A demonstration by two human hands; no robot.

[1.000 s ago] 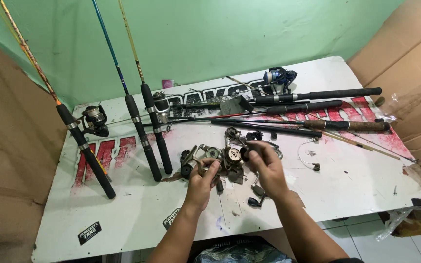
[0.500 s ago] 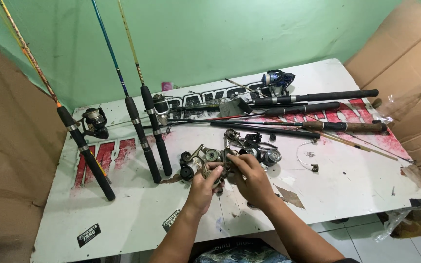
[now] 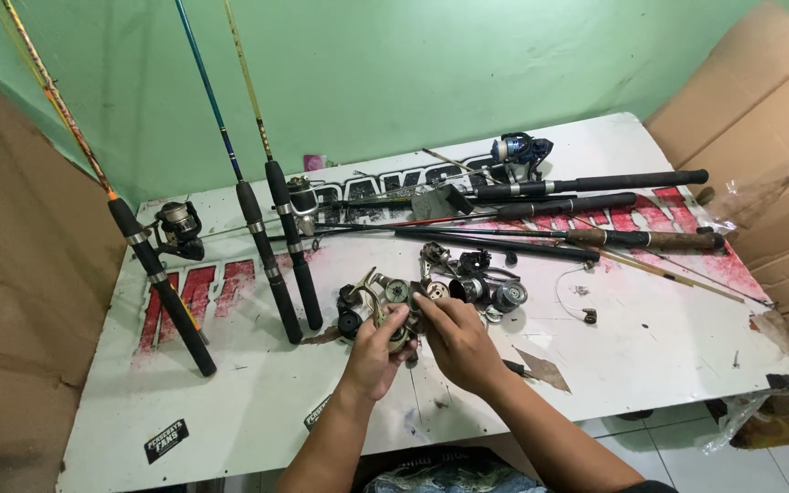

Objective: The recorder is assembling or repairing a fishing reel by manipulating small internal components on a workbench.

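Metal round reel part (image 3: pixel 401 326), left hand (image 3: pixel 374 354) & right hand (image 3: pixel 457 341) gripping

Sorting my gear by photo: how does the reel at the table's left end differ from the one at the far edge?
The left reel looks silver and black; the far reel is blue and silver. The left reel sits on an upright rod leaning against the green wall; the far reel sits by rods lying flat on the table. Both are spinning reels, away from both hands.

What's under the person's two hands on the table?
Both the left hand and right hand grip a small metal reel part above the white table. Its underside and the table beneath are covered.
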